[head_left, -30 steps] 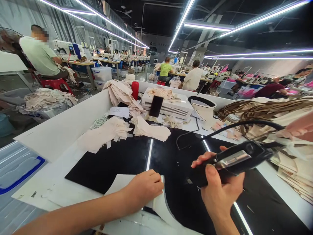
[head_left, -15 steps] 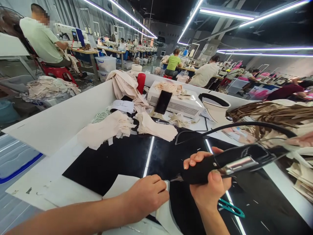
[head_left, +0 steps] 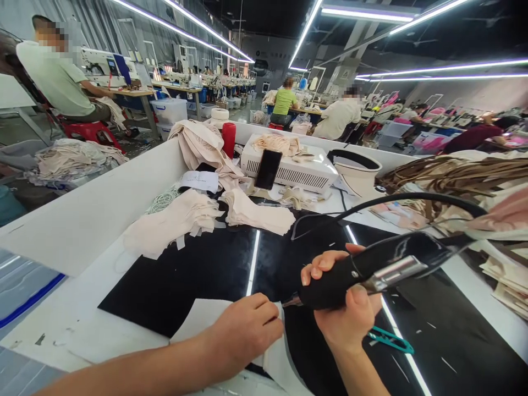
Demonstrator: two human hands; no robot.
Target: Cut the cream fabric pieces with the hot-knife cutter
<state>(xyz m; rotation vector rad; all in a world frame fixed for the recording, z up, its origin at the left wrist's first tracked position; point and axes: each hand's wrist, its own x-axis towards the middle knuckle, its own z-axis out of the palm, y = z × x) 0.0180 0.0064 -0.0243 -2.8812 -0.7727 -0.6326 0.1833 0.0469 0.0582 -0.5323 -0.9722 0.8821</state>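
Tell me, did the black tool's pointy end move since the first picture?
Yes. Judged against the propped-up phone, the tool's tip has shifted to the picture's left, closer to the left hand.

Head cam, fwd/down, nr hands [head_left: 247,333]

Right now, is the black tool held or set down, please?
Held: the right hand wraps around the tool, tip toward the left hand.

You're in a garment sewing workshop: industrial sewing machines [head_left: 102,56] line rows of worktables [head_left: 132,92], workers [head_left: 53,80] sit among them under strip lights [head_left: 367,14], and cut fabric pieces [head_left: 258,213] lie on your bench [head_left: 78,308].
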